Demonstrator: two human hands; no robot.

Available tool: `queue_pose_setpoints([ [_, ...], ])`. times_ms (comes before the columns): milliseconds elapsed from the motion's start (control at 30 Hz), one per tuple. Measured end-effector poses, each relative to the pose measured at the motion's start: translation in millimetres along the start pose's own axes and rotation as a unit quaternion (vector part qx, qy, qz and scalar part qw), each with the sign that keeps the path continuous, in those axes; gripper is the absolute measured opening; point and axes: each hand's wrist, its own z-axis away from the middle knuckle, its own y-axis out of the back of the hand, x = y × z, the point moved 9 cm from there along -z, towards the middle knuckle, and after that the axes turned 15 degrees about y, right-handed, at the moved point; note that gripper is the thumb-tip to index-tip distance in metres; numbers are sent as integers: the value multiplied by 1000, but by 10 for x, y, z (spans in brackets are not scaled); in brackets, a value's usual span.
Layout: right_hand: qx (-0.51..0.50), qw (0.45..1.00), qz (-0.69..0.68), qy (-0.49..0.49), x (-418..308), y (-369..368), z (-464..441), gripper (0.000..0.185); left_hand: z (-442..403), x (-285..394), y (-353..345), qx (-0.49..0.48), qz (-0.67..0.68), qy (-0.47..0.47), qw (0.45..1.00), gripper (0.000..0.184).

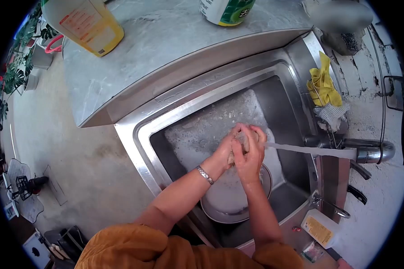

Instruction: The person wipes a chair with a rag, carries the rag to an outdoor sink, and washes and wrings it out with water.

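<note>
Over a steel sink point(141, 134), my left hand point(223, 151) and my right hand point(252, 154) are cupped together around a small tan, wet item point(231, 158). My fingers hide most of it, so I cannot make out what it is. A stream of water point(300, 149) runs from the faucet point(375, 151) on the right to my right hand. Foamy water point(197, 130) lies in the basin below. Under my wrists a round metal bowl point(226, 217) holds cloudy water. A metal watch band circles my left wrist.
Yellow gloves point(323, 85) and a grey cloth point(331, 112) hang at the sink's right edge. Two bottles stand on the counter point(166, 36) beyond the sink. A black-handled knife point(357, 194) and a white labelled bottle point(319, 228) are at the lower right.
</note>
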Motion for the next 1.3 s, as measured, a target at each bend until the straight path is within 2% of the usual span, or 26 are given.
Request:
queue_pose_setpoints([
  [100, -58, 995, 35, 67, -326, -159, 274, 30, 199, -46, -358, -174, 51, 83, 980, 38],
  [167, -88, 990, 56, 98, -283, -239, 333, 27, 264, 101, -112, 107, -63, -8, 992, 38],
  [233, -18, 997, 30, 75, -12, -211, 280, 21, 46, 83, 236, 135, -92, -37, 986, 33],
  [300, 2, 997, 3, 73, 124, -196, 78, 15, 22, 64, 176, 24, 6, -66, 998, 29],
  [333, -14, 1000, 17, 1, 343, -203, 15, 18, 48, 74, 93, 22, 5, -67, 998, 29],
  [367, -29, 996, 32, -72, 549, -188, 3, 23, 117, 94, 35, 80, -22, -74, 994, 28],
  [400, -29, 997, 34, -71, 652, -157, -17, 23, 170, 114, 26, 137, -48, -81, 986, 26],
  [467, -32, 964, -108, -240, 1125, -282, 135, 26, 169, 126, 41, 178, -62, -80, 979, 29],
  [500, -37, 965, -108, -237, 1181, -300, 165, 26, 193, 117, 98, 222, -72, -78, 969, 32],
  [567, 89, 915, -192, -343, 1285, -230, 361, 26, 245, 123, 33, 223, -80, -85, 968, 32],
  [600, 84, 916, -194, -341, 1237, -241, 397, 26, 271, 147, 11, 224, -91, -88, 966, 32],
  [633, 89, 973, -88, -191, 793, -56, 168, 23, 271, 163, 49, 225, -86, -91, 966, 32],
  [667, 92, 995, 20, -35, 297, 69, 46, 21, 201, 158, 28, 155, -57, -90, 982, 29],
  [700, 89, 995, 22, -35, 103, 72, 105, 21, 130, 156, 9, 84, -28, -89, 992, 27],
  [767, -61, 989, 94, 101, -390, -163, 156, 23, 92, 193, -82, 13, -30, -86, 996, 26],
  [833, -59, 991, 78, 93, -271, -182, 253, 22, 194, 277, -8, 115, -55, -126, 984, 24],
  [867, -57, 993, 60, 83, -180, -210, 302, 22, 248, 185, 0, 127, -30, -95, 987, 23],
  [900, -56, 993, 58, 83, -83, -235, 305, 22, 226, 155, 76, 129, -31, -96, 987, 23],
  [967, -59, 993, 81, 66, 153, -246, 176, 18, 110, 130, 81, 39, 6, -111, 993, 19],
  [1033, -54, 993, 82, 67, 219, -181, 11, 18, 110, 145, 35, 57, -38, -97, 993, 21],
  [1100, -57, 994, 84, -28, 430, -135, -47, 25, 130, 124, -103, 74, -84, -83, 990, 23],
  [1133, -54, 995, 85, -25, 474, -100, -94, 25, 166, 143, -75, 135, -108, -93, 981, 26],
  [1167, -69, 990, 50, -108, 691, -75, -70, 30, 219, 164, -30, 196, -130, -102, 967, 29],
  [1200, -84, 978, 14, -190, 869, -49, -22, 35, 229, 156, -49, 194, -131, -105, 967, 29],
  [1233, -83, 979, 16, -187, 848, 48, -81, 35, 227, 145, -81, 201, -187, -104, 956, 31],
  [1300, -153, 959, 131, -201, 813, 287, -155, 40, 222, 132, -133, 202, -243, -103, 943, 32],
])
